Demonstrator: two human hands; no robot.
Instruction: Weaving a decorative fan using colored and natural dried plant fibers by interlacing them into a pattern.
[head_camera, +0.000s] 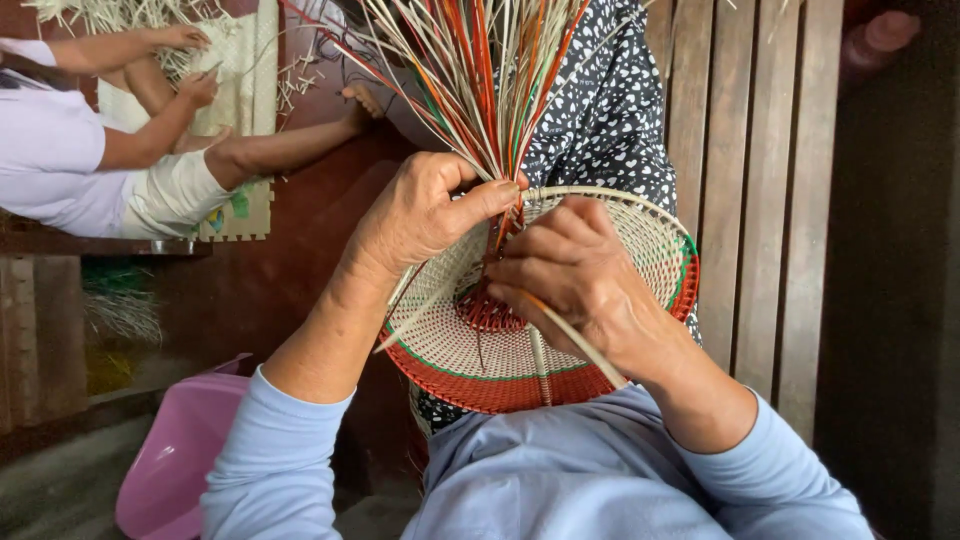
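A dark reddish-brown floor (300, 250) spreads under the scene. At its upper left lies a pale woven mat with a green-patterned edge (255, 140), and another person sits on that mat with legs stretched out, one bare foot (362, 100) reaching past the mat onto the floor. Short pale cut strips (295, 85) are scattered on the floor just beside the mat's right edge. At the lower left a pink plastic basin (175, 460) stands on a greyer, rougher stretch of ground (60, 490). Brown wooden slats (745, 200) run lengthwise on the right.

Round woven basket (470, 350), cream with red-green rim, tilted, loose strands (480, 70) fanning upward
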